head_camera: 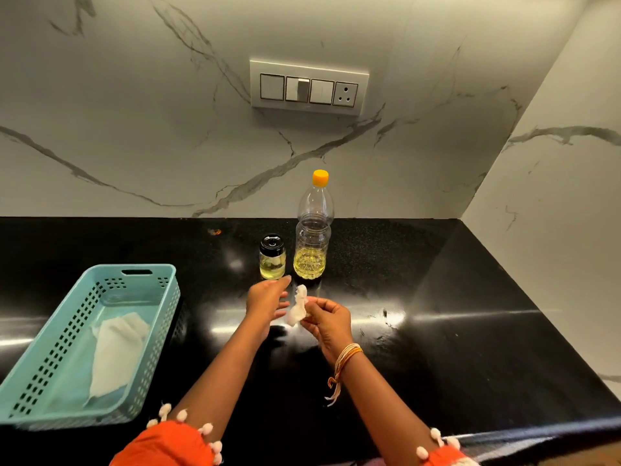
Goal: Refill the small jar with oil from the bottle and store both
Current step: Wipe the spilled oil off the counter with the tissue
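A clear plastic bottle with an orange cap stands upright on the black counter, with yellow oil in its lower third. Just left of it stands the small glass jar, black lid on, holding pale oil. My right hand pinches a crumpled white tissue in front of the bottle. My left hand is beside the tissue with its fingers stretched out, fingertips close below the jar, holding nothing.
A turquoise perforated basket sits at the left on the counter with a folded white cloth inside. A switch panel hangs on the marble back wall. A side wall closes the right.
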### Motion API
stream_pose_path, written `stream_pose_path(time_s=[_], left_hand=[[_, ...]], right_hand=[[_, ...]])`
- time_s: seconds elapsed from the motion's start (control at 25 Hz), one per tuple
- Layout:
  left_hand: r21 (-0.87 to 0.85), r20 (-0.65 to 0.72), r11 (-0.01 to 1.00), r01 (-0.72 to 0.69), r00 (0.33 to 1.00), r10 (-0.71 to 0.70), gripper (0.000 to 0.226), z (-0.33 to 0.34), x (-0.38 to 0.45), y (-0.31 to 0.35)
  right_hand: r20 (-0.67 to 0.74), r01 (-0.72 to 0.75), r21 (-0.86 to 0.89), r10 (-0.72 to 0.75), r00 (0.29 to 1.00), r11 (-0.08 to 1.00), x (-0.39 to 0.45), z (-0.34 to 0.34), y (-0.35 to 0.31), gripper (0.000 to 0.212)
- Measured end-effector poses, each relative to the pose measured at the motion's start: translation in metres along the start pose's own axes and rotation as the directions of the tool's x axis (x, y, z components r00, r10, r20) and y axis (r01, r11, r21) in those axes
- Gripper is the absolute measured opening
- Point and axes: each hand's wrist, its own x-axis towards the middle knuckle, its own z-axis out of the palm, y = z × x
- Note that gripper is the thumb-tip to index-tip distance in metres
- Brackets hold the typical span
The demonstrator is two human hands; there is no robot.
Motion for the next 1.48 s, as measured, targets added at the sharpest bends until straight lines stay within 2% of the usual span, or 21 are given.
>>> stream_pose_path(time_s=[0.08, 0.16, 0.24, 0.36, 0.48, 0.64, 0.72, 0.96, 1.12, 1.2, 1.28, 1.36, 1.48], left_hand=[[0.147, 0.197, 0.989, 0.026, 0.979, -0.055, 0.034, -0.007, -0.025, 0.001], [0.298, 0.286, 0.954, -0.034, 0.957, -0.055, 0.027, -0.015, -0.045, -0.007], [0.275, 0.224, 0.958, -0.082, 0.974, 0.019, 0.013, -0.021, -0.062, -0.019], [0.166, 0.094, 0.983, -0.077, 0.994, 0.063, 0.008, -0.025, -0.088, -0.035], [0.101, 0.100, 0.995, -0.025, 0.995, 0.015, 0.002, -0.024, -0.113, -0.053], [-0.080, 0.047, 0.995, 0.051, 0.998, -0.047, 0.011, -0.030, -0.153, -0.078], [-0.089, 0.072, 0.993, 0.080, 0.995, -0.074, 0.013, -0.034, -0.168, -0.089], [0.275, 0.155, 0.958, 0.083, 0.979, -0.129, 0.012, -0.042, -0.184, -0.106], [0.365, 0.278, 0.931, 0.031, 0.950, -0.141, 0.009, -0.044, -0.178, -0.110], [0.387, 0.313, 0.922, 0.029, 0.936, -0.161, 0.008, -0.044, -0.177, -0.112], [0.400, 0.335, 0.916, 0.024, 0.927, -0.171, 0.006, -0.045, -0.175, -0.118], [0.411, 0.356, 0.911, 0.003, 0.920, -0.164, 0.007, -0.049, -0.171, -0.121], [0.424, 0.403, 0.904, -0.051, 0.905, -0.138, 0.011, -0.059, -0.167, -0.123]], right_hand=[[-0.013, 0.037, 0.001, -0.037, 0.999, 0.999, -0.014, -0.005, 0.004, 0.008], [-0.016, 0.046, 0.013, -0.046, 0.999, 0.999, -0.030, -0.010, 0.004, 0.010], [-0.018, 0.037, 0.017, -0.037, 0.999, 0.999, -0.046, -0.018, 0.003, 0.017], [-0.014, 0.049, 0.003, -0.049, 0.999, 0.999, -0.073, -0.033, 0.003, 0.019], [-0.023, 0.069, 0.011, -0.069, 0.997, 0.998, -0.095, -0.048, 0.010, 0.016], [-0.054, 0.102, -0.042, -0.104, 0.993, 0.994, -0.125, -0.072, 0.023, 0.014], [-0.049, 0.109, -0.074, -0.112, 0.992, 0.991, -0.138, -0.080, 0.028, 0.015], [-0.168, 0.190, -0.411, -0.279, 0.946, 0.892, -0.144, -0.088, 0.053, 0.030], [-0.258, 0.140, -0.483, -0.294, 0.920, 0.865, -0.141, -0.082, 0.068, 0.012], [-0.252, 0.114, -0.528, -0.284, 0.925, 0.841, -0.146, -0.076, 0.082, 0.009], [-0.185, 0.195, -0.632, -0.391, 0.902, 0.750, -0.155, -0.074, 0.098, 0.021], [-0.086, 0.286, -0.778, -0.545, 0.834, 0.560, -0.163, -0.074, 0.109, 0.028], [0.026, 0.216, -0.946, -0.608, 0.793, 0.242, -0.164, -0.078, 0.117, 0.019]])
